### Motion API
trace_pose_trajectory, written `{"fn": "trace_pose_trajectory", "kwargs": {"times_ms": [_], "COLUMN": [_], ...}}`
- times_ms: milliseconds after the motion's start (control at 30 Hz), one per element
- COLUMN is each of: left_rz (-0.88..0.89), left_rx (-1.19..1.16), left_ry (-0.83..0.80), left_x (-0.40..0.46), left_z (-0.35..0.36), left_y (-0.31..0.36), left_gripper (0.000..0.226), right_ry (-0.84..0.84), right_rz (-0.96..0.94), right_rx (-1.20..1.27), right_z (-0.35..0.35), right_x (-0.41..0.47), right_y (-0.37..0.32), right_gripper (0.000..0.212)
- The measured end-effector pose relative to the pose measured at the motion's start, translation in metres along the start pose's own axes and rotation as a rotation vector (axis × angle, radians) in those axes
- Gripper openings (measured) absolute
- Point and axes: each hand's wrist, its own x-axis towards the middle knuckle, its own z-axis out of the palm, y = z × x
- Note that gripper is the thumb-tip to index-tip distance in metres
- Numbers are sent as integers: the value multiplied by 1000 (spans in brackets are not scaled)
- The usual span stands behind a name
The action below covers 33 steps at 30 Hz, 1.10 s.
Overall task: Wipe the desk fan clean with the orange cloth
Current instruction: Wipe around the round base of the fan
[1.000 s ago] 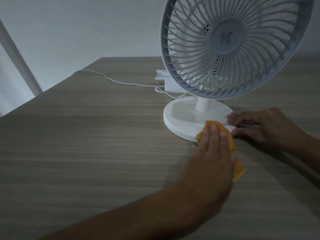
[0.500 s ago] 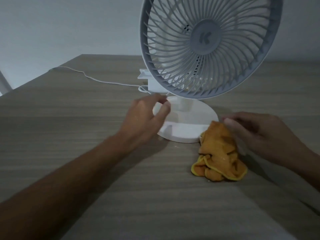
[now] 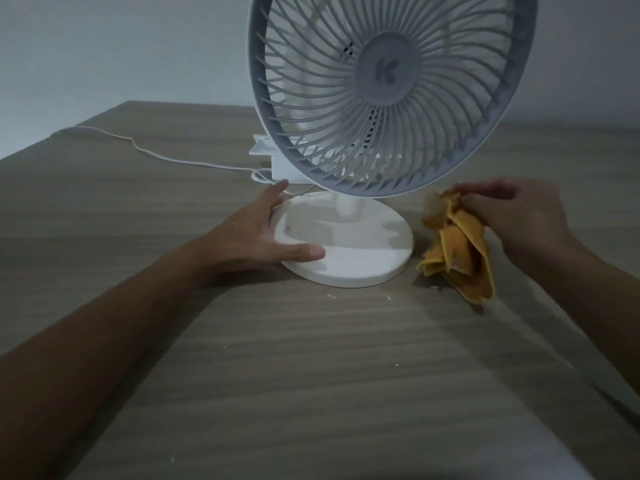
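Desk fan, white, grey grille with a raised "K" on the hub, standing on a round base mid-table. Left hand, fingers straight, rests against the base's left rim. Right hand, slightly blurred, apparently pinches the crumpled orange cloth just right of the base. Bare tabletop lies in front; a white cable trails left.

Both forearms bare, no sleeves or jewellery visible.
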Motion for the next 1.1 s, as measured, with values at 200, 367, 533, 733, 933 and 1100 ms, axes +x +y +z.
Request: {"fn": "trace_pose_trajectory", "kwargs": {"times_ms": [200, 367, 533, 733, 933, 1100], "left_rz": [38, 68, 120, 154, 147, 177], "left_rx": [37, 142, 169, 171, 159, 144], "left_ry": [-26, 7, 28, 55, 38, 50], "left_x": [0, -2, -7, -10, -11, -10], "left_z": [-4, -2, -2, -1, -1, -2], "left_y": [-3, -1, 2, 9, 13, 9], "left_gripper": [141, 133, 108, 86, 76, 79], "right_ry": [-216, -371, -384, -463, -473, -525], "right_rz": [12, -106, -171, -207, -351, -467], "right_rx": [-247, -510, -672, -692, -791, -780], "right_z": [50, 51, 32, 16, 18, 19], "right_x": [18, 6, -23, -67, -109, -132], "right_y": [21, 14, 7, -1, -8, -12], "right_gripper": [16, 36, 40, 36, 50, 56]}}
